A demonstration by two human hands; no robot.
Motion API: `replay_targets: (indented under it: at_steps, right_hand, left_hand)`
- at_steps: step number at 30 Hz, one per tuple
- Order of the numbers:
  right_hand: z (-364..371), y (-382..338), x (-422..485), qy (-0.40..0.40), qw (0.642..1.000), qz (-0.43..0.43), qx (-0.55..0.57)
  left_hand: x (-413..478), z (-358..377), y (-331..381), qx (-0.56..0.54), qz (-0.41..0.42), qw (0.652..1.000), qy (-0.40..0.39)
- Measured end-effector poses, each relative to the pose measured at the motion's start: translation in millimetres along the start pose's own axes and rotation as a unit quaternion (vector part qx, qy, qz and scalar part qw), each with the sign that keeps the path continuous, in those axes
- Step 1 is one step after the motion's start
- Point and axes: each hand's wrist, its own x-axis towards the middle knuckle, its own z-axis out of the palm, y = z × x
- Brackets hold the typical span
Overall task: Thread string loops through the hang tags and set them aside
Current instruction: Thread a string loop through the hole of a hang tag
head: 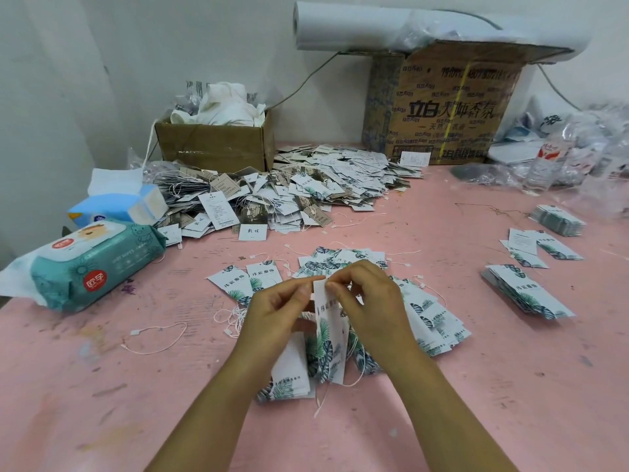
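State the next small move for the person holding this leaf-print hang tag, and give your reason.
Probably pull the string through the top of the hang tag. The left hand and right hand both pinch its top edge, and string dangles below it; the hands hide whether it is through yet.

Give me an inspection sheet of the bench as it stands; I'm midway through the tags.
Surface: pink table, scuffed and stained.
Job's things: one hang tag held upright; loose tags fanned behind it; string loop lying to the left; heap of strung tags at the rear; tag stacks to the right.
Clutter: wet wipes pack, tissue pack, small box of cloth, large carton with a white roll on top, plastic bottle.
Grippers: left hand and right hand both pinch the hang tag near its top.
Cables: grey cable running along the wall behind the small box.
Surroundings: white wall.
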Motion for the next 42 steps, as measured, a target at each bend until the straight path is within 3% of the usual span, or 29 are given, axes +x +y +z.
replay_targets:
  at_steps: [8,21,27,33,37,42]
  right_hand:
    - [1.9,-3.6,-1.4,-0.025,0.999,-0.013,0.039]
    - [3.1,-5.4,-2.6,-0.065,0.995,-0.022,0.071]
    - [0.2,-0.7,-2.3,-0.092,0.995,-0.031,0.031]
    - [1.8,2.3,-2.6,-0.102,0.993,-0.026,0.044]
    - [3.9,5.4,-3.2,-0.114,0.993,0.003,0.041]
    - [4.7,5.2,-3.4,-0.112,0.993,-0.004,0.030]
  left_hand:
    - [2.5,-3.5,-1.9,-0.084,-0.038,0.996,0.011]
    - [1.9,-2.7,-3.3,0.059,0.013,0.998,-0.013]
    - [2.9,-2.8,-4.1,0.101,0.019,0.995,0.013]
    - [5.9,-7.8,-1.7,0.016,0.004,0.997,0.079]
    - [6.8,-10.4,2.6,-0.088,-0.026,0.994,0.060]
    - [5.8,-9.5,1.0,-0.106,-0.040,0.992,0.052]
